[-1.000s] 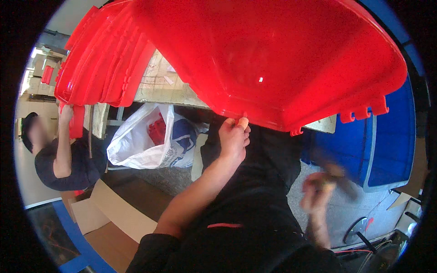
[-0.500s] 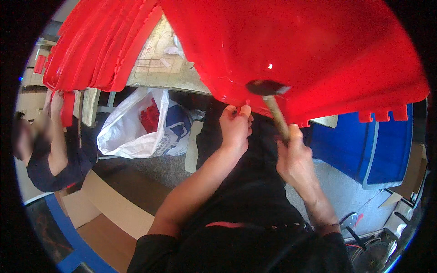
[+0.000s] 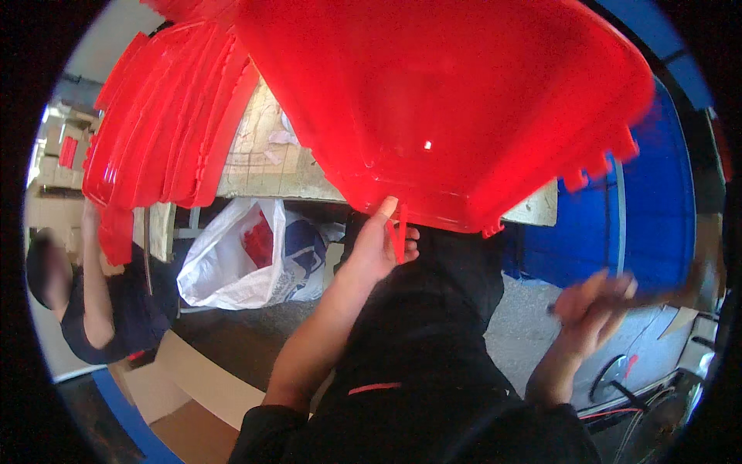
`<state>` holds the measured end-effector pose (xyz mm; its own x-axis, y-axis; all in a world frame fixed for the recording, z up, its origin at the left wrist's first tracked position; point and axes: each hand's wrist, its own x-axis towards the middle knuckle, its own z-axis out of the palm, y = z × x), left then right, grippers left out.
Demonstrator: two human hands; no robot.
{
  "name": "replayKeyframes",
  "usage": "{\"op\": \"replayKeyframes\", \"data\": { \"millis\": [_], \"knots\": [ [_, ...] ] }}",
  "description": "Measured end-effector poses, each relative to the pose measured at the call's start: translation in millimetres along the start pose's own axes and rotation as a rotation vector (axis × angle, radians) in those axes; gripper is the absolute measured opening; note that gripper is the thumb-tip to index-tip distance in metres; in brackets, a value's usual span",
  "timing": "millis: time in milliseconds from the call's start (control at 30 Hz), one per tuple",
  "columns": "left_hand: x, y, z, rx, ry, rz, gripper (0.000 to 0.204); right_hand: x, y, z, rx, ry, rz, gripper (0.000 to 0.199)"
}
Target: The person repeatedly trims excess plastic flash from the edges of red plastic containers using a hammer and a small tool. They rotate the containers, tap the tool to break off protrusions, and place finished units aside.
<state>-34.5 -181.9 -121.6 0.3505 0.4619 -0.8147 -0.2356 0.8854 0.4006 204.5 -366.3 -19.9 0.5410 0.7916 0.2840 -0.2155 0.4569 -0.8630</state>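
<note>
A big red plastic tub (image 3: 464, 100) fills the upper middle of the view, tilted with its rim toward me. My left hand (image 3: 379, 246) grips that rim from below, thumb up against the edge, with a thin red plastic strip (image 3: 399, 236) by the fingers. My right hand (image 3: 593, 305) is low on the right, blurred by motion. It is closed on the wooden handle of a hammer (image 3: 680, 295) that points right.
A stack of red tubs (image 3: 166, 131) leans at the upper left over a worn wooden table (image 3: 270, 166). Another person (image 3: 85, 305) reaches up at the far left. A white plastic bag (image 3: 247, 259) lies underneath, blue bins (image 3: 653, 209) stand right, cardboard (image 3: 197, 379) lies lower left.
Half a second ago the hammer head was against the tub's rim beside my left hand. My right hand has since swung it away, down and to the right. The tub shifted slightly.
</note>
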Motion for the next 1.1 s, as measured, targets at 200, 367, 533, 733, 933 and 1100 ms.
{"op": "replayKeyframes", "data": {
  "millis": [200,367,533,733,933,1100],
  "knots": [
    [10.5,-6.1,-20.5,-0.077,-0.200,0.171,0.028,127.0,99.1,-35.8,-1.358,0.147,-0.126,0.034],
    [-10.7,-3.0,-18.0,-0.207,-0.194,0.121,0.024,176.6,149.1,-50.1,-1.725,-0.073,0.176,0.033],
    [-39.2,11.0,7.8,-0.342,-0.156,0.038,0.031,145.8,71.4,26.4,-1.387,-0.098,-0.299,0.032],
    [-35.2,3.3,14.0,-0.372,-0.351,0.081,0.055,110.7,94.6,138.6,-1.160,-0.959,-0.485,0.021],
    [-69.2,15.7,-17.8,0.268,-0.395,0.061,0.050,140.4,124.2,105.3,-1.608,-1.068,-0.245,0.020],
    [-75.5,89.2,-48.1,1.334,0.047,1.410,0.026,153.9,134.7,122.2,-1.771,-1.257,-0.004,0.019]
  ]
}}
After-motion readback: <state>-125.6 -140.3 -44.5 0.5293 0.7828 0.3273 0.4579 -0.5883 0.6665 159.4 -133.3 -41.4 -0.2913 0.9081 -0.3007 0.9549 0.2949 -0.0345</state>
